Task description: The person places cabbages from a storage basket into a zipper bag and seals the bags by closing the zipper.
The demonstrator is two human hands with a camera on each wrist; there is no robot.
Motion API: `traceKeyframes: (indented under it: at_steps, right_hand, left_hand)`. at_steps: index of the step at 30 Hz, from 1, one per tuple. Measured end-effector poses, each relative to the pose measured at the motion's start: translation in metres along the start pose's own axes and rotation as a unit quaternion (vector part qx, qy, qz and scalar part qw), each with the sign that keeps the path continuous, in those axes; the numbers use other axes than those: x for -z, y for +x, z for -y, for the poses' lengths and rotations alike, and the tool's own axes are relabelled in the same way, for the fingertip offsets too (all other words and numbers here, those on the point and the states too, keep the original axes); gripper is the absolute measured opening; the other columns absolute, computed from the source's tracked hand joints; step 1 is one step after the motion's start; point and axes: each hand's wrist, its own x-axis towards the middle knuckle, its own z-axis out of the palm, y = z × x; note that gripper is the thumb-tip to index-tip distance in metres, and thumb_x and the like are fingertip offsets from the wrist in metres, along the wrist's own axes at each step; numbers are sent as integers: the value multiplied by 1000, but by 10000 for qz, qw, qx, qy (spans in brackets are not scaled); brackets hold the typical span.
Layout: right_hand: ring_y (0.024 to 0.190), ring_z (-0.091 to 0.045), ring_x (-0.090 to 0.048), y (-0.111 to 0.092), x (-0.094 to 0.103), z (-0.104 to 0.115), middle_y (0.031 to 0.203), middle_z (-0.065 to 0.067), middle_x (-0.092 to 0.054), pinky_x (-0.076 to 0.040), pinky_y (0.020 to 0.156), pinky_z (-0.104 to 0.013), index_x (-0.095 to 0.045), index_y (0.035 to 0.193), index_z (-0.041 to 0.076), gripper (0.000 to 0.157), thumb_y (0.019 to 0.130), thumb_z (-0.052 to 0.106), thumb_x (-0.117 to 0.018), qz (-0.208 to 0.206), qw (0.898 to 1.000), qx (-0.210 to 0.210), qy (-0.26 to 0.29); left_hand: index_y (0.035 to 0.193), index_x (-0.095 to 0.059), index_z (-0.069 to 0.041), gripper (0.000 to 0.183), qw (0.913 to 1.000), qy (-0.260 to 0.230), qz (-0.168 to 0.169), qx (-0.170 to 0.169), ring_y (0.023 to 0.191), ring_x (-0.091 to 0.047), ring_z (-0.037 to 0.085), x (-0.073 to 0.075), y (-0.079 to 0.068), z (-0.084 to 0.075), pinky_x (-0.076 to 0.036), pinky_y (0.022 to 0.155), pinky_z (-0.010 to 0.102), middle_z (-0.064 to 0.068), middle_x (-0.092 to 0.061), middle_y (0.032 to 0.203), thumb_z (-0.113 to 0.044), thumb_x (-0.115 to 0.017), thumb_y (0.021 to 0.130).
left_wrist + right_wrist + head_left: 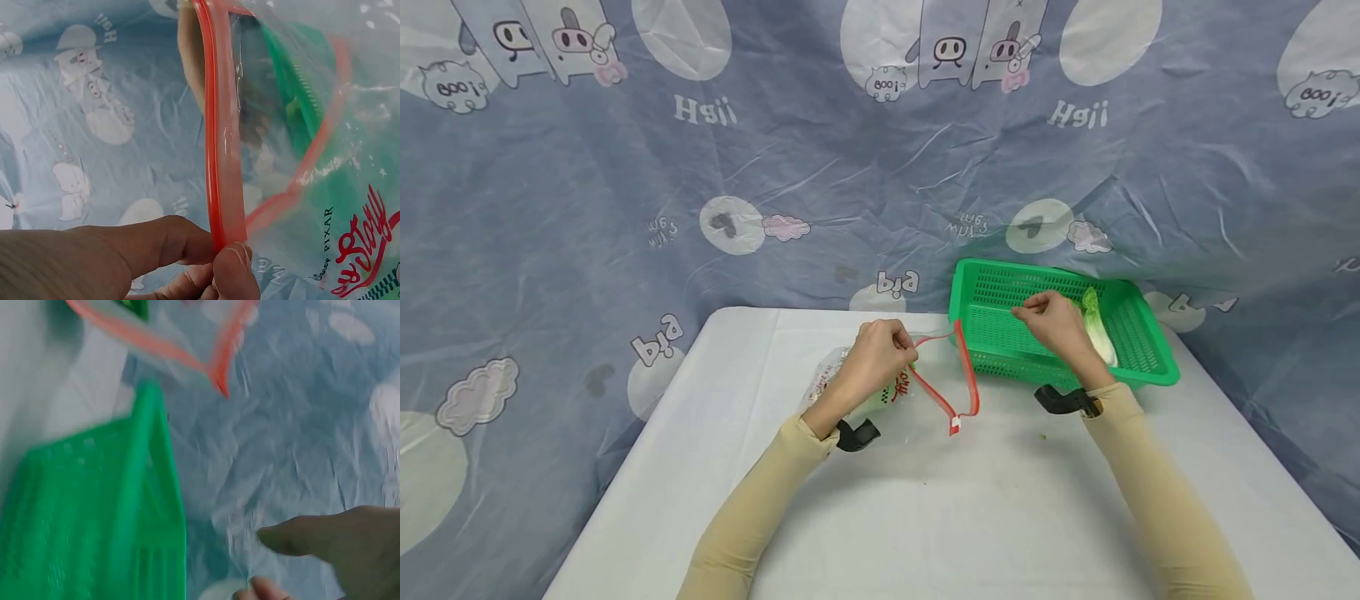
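Observation:
My left hand pinches the red zip edge of a clear zip bag between thumb and fingers. The bag's mouth gapes, its red band forming a loop with a white slider at the near corner. Red lettering is printed on the plastic, and something pale green shows inside, partly hidden by my hand. Over the green basket hovers my right hand, thumb and fingers apart in the right wrist view with nothing between them. A leafy vegetable with a white stalk lies in the basket.
The basket stands at the back right of the white table, beside the bag. Behind the table hangs a blue-grey printed cloth. A tiny green scrap lies on the tabletop. Each wrist wears a black camera mount.

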Motion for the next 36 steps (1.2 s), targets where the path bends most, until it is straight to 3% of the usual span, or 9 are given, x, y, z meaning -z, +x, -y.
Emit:
traceKeyframes:
  at_steps: [2,4,9,11,14,17,22,32,36]
  right_hand:
    - [67,-20,-52,8,17,-12,89,-20,-60,-44,64,-36,-58,102,-4,41,95,36,-57,147,9989,-233,-371]
    - [62,-21,-44,16,30,-25,75,-20,-51,-40,63,-38,-55,83,-4,42,94,36,-58,333,9959,-482,-690]
    - [74,-38,-45,32,48,-60,71,-20,-40,-41,69,-47,-46,70,-6,50,90,39,-58,874,9814,-1028,-1367]
    - [95,-53,-46,36,52,-71,94,-39,-47,-43,81,-58,-53,94,-19,58,91,39,-56,1218,9722,-1240,-1567]
    - [120,-65,-28,41,55,-83,131,-54,-22,-34,99,-66,-32,130,-29,81,92,41,-53,1747,9556,-1543,-1805]
    - [126,-65,-22,45,57,-93,137,-52,-15,-30,104,-65,-21,135,-29,88,94,42,-52,2222,9420,-1724,-1829]
    - [126,-60,-29,45,60,-105,139,-46,-22,-39,100,-61,-21,138,-26,87,94,42,-54,2653,9377,-1812,-1323]
    - [123,-55,-37,45,57,-114,139,-45,-25,-43,97,-57,-17,140,-24,102,89,56,-55,2274,9436,-2111,-1159]
    - [88,-38,-53,45,55,-116,102,-32,-50,-49,76,-45,-46,117,-18,87,84,61,-59,1645,9567,-2215,-927]
  left_hand:
    - [72,-65,-8,10,10000,14,44,20,57,-54,12,-1,1,2,-44,58,22,1,-64,65,-1,-64,78]
    - [71,-65,-8,11,9999,27,102,27,58,-53,12,-3,2,4,-44,59,23,1,-63,65,0,-63,79]
    - [71,-65,-9,11,9999,36,136,-57,58,-52,12,-5,3,6,-44,59,23,1,-63,64,0,-63,78]
    - [71,-65,-9,11,9999,28,130,-67,58,-52,12,-5,2,6,-43,59,23,1,-63,64,0,-63,77]
    - [71,-65,-9,11,9998,-11,180,-26,60,-52,13,-5,1,6,-43,59,23,0,-63,64,0,-63,78]
    - [72,-66,-9,10,9997,-32,244,6,63,-52,14,-5,0,6,-43,60,23,0,-63,65,-1,-64,78]
    - [72,-66,-10,11,9997,1,262,1,66,-52,14,-6,-1,4,-43,61,23,-1,-63,65,-1,-64,78]
    - [73,-66,-11,11,9995,-30,298,-34,67,-52,13,-4,1,2,-44,66,26,-1,-63,67,-2,-64,79]
    - [74,-66,-9,10,9991,-120,409,-14,57,-52,10,-4,0,3,-44,57,22,0,-63,65,-1,-65,78]
